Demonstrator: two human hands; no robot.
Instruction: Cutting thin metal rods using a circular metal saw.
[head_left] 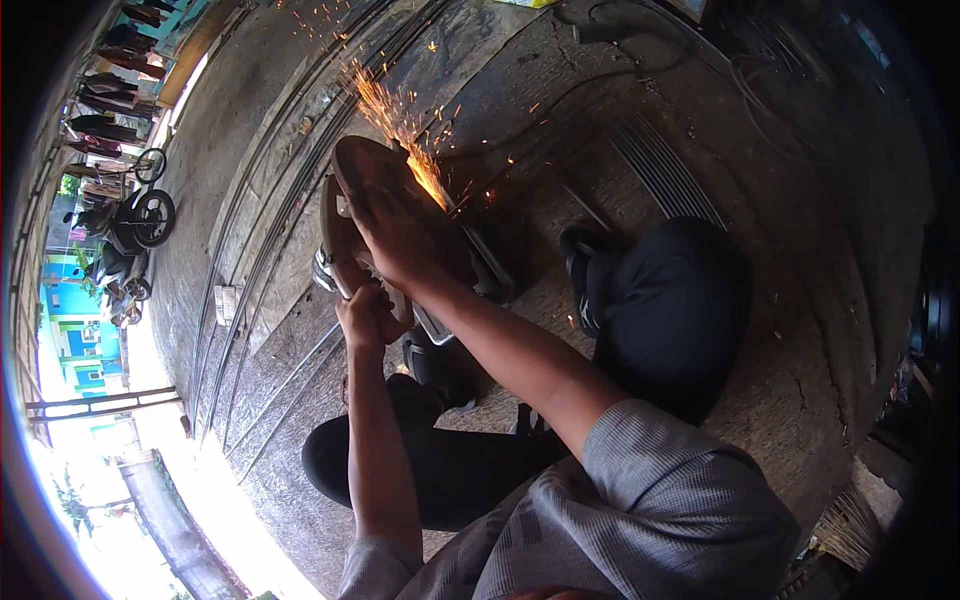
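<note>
Gripping cut-off saw [452, 245] by its handle [346, 272], centre-left, left hand [368, 315] clamped | my right hand [405, 250] lying fingers-outstretched on guard [365, 158] | probably heavy, stiff

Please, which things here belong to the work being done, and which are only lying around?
In use:
cut-off saw, throwing sparks
left hand, gripping it
right hand, spread on it

Apparently just lying or standing about:
bundle of rods
bristle bundle
parked motorcycle
</note>
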